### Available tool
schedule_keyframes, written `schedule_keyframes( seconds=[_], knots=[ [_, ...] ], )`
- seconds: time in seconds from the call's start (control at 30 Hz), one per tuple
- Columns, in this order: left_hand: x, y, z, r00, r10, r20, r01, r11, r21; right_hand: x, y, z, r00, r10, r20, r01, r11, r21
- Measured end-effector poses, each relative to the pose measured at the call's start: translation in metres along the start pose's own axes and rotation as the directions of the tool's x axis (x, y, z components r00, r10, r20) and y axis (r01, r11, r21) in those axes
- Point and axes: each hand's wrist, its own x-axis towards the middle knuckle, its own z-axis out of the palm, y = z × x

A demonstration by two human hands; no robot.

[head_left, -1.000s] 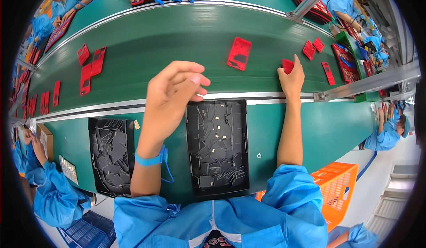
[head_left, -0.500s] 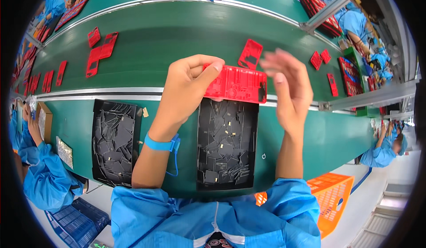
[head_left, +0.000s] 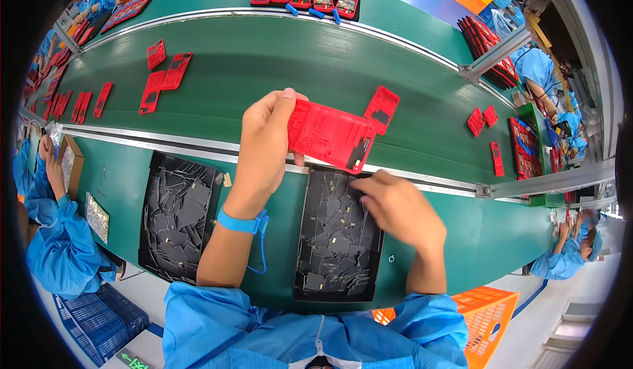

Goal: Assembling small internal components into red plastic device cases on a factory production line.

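Observation:
My left hand [head_left: 264,138] is closed round the left end of a red plastic shell [head_left: 330,135], holding it tilted above the far end of a black tray. Moulded ribs and round recesses show inside the shell, and a dark pad [head_left: 360,151] lies at its right end. Below it, the black tray [head_left: 378,263] holds many thin dark grey pieces [head_left: 330,237]. My right hand [head_left: 402,207] is over the tray's far right corner, fingers bent and tips drawn together among the pieces. Whatever is between those fingertips cannot be made out. A blue wrist strap [head_left: 241,222] circles my left wrist.
A second black tray of grey pieces [head_left: 175,217] stands at left. Beyond a metal rail [head_left: 435,185], several red shells [head_left: 158,89] lie on the green belt [head_left: 264,52]. An orange crate [head_left: 488,316] stands low right. Co-workers in blue sit around.
My right hand has come down from beside the shell's right end to the tray. The shell in my left hand now slopes down to the right. The whole view has shifted slightly.

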Motion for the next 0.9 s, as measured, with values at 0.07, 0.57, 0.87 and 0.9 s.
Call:
schedule_keyframes(
  seconds=[0.07, 0.57, 0.87, 0.9],
  knots=[
    [0.004, -0.004, 0.004, 1.000, -0.007, 0.007, 0.007, 1.000, -0.009, 0.005, -0.009, 0.011, 0.995, 0.045, 0.093, -0.036, 0.994, -0.099],
    [-0.012, 0.010, 0.017, 0.997, 0.047, 0.055, -0.053, 0.992, 0.117, 0.004, -0.012, 0.020, 0.995, -0.094, 0.027, 0.097, 0.964, -0.246],
    [-0.011, 0.014, 0.014, 0.973, 0.227, 0.033, -0.227, 0.932, 0.281, -0.006, 0.006, 0.014, 0.985, -0.119, 0.122, 0.129, 0.988, -0.079],
    [-0.011, 0.014, 0.014, 0.975, 0.222, 0.025, -0.222, 0.952, 0.210, -0.007, 0.004, 0.015, 0.985, -0.117, 0.127, 0.129, 0.988, -0.088]
  ],
)
